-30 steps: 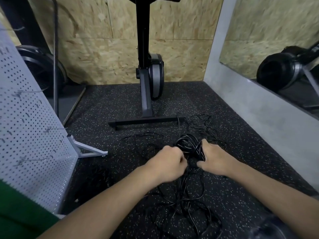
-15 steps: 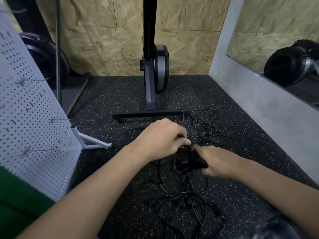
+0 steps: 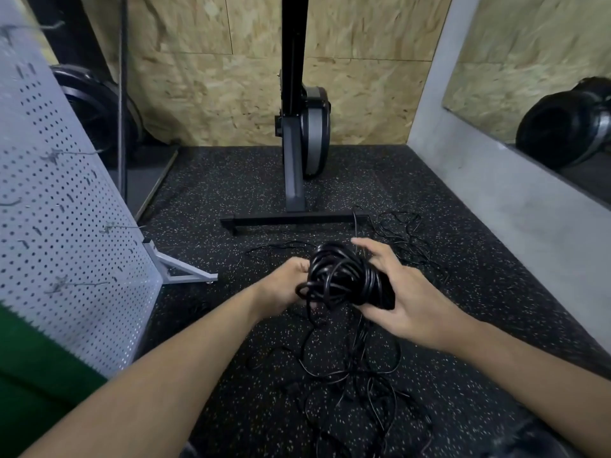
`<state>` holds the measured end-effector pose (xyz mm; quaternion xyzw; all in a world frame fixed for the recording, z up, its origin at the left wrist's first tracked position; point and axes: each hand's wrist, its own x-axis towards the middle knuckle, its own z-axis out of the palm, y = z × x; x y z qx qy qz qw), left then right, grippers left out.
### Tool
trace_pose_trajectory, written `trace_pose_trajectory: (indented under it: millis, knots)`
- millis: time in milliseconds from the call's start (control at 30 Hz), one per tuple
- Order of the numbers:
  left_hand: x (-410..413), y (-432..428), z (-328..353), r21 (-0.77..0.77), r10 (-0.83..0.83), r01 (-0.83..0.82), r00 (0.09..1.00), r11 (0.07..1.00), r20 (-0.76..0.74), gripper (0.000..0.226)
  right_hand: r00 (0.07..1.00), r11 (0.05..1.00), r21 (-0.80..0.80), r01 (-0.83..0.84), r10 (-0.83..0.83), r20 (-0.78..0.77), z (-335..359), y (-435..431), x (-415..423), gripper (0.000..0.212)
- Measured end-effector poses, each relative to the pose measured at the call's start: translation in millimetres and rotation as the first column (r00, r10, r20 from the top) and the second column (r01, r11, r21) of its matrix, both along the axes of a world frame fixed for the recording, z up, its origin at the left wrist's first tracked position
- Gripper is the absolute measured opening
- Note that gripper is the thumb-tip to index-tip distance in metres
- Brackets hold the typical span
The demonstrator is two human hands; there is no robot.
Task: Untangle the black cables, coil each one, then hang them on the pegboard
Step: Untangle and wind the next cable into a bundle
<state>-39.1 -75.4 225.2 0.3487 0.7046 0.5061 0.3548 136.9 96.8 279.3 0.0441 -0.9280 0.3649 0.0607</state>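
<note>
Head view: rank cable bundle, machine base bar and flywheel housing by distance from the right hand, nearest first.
1. cable bundle: in the grip of the right hand.
2. base bar: on the floor, just ahead and left.
3. flywheel housing: farther back, by the wall.

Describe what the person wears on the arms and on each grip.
The left arm and right arm are bare, without sleeves. The left grip and right grip show no gloves, rings or watch. Green clothing shows at the lower left edge.
</note>
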Motion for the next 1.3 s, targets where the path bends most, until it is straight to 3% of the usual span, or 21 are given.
trace_pose_trajectory:
  millis: [67,167,267,400,600,733,900,967,1067,1200,1300]
  knots:
    - [7,5,-2,-0.058,-0.001,0.004,0.999,0.998,0.05,0.024,0.998,0.998,0.034,0.054,-0.053,-0.038,0,5,-3,0.076]
    - [13,13,-2,-0.137,0.012,-0.004,0.998,0.991,0.058,0.039,0.986,0.984,0.094,0.152,-0.144,-0.081,-2,19,-5,0.071]
    - [19,12,-1,-0.219,-0.003,-0.008,0.999,0.976,-0.05,0.039,0.957,0.949,0.127,0.288,-0.281,-0.071,-8,35,-8,0.07]
    - [44,25,19,-0.276,-0.076,-0.026,0.933,0.961,-0.352,0.038,0.87,0.855,0.224,0.468,-0.49,0.05,-22,63,-12,0.065]
    - [81,42,49,-0.363,-0.164,0.008,0.901,0.932,-0.402,0.042,0.783,0.746,0.449,0.491,-0.604,0.149,-36,76,-15,0.056]
    - [87,37,66,-0.382,-0.238,0.039,0.84,0.923,-0.488,0.043,0.832,0.685,0.632,0.362,-0.543,0.112,-34,62,-18,0.048]
    - [60,19,78,-0.193,-0.134,-0.035,0.601,0.981,-0.788,0.027,0.952,0.785,0.617,0.052,-0.226,0.208,-24,56,-9,0.049]
    - [47,18,75,-0.115,-0.087,-0.015,0.549,0.993,-0.831,0.025,0.972,0.798,0.6,-0.053,-0.095,0.213,-22,51,-8,0.046]
    - [28,16,70,-0.01,-0.016,0.013,0.673,1.0,-0.739,0.021,0.983,0.813,0.566,-0.137,0.044,0.176,-15,38,-6,0.042]
    - [4,6,66,0.083,0.085,-0.056,0.912,0.995,-0.402,0.026,0.994,0.896,0.431,-0.107,0.082,0.077,-3,21,0,0.057]
    - [0,4,55,0.128,0.083,-0.064,0.985,0.99,-0.152,0.026,0.994,0.931,0.349,-0.11,0.111,0.017,-1,12,2,0.075]
